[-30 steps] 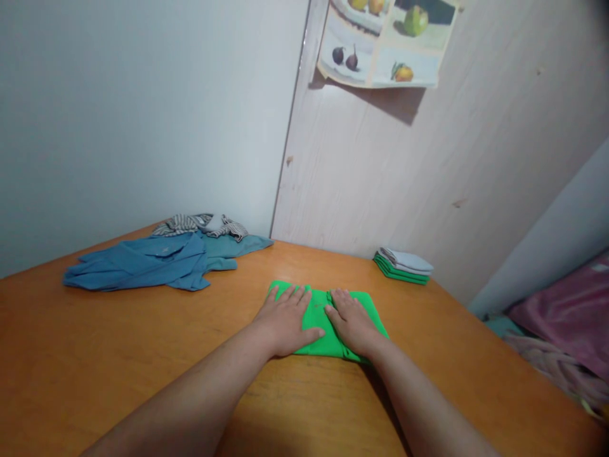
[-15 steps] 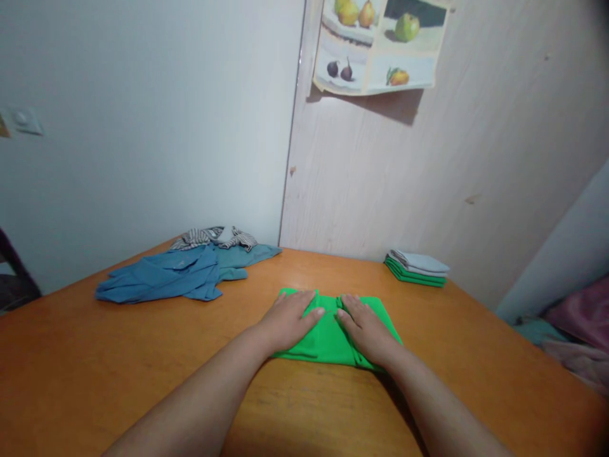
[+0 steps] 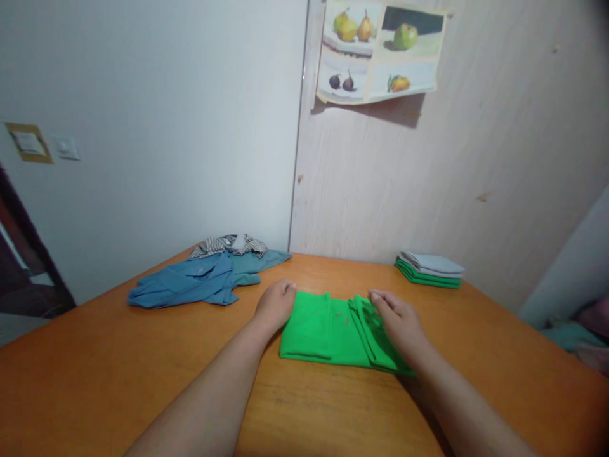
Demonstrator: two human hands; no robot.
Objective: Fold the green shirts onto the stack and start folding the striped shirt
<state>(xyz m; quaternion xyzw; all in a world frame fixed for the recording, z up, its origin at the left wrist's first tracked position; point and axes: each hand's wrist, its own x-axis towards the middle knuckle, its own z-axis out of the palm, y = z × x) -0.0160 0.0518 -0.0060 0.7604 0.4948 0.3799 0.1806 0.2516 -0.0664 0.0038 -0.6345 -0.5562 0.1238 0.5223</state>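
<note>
Across the middle of the desk point(image 3: 295, 406), a folded green cloth point(image 3: 307, 327) lies flat, its long axis running left to right, the right end slanting slightly nearer the person. Both ends are folded inward, leaving a strip between. The left hand point(image 3: 277, 306) is curled at its far left corner; the right hand point(image 3: 397, 320), fingers bent with thumb against them, is over the right end. Whether either hand grips cloth, I cannot tell.

Left hand point(image 3: 276, 306), right hand point(image 3: 400, 322) and forearms point(image 3: 204, 387) are bare
</note>
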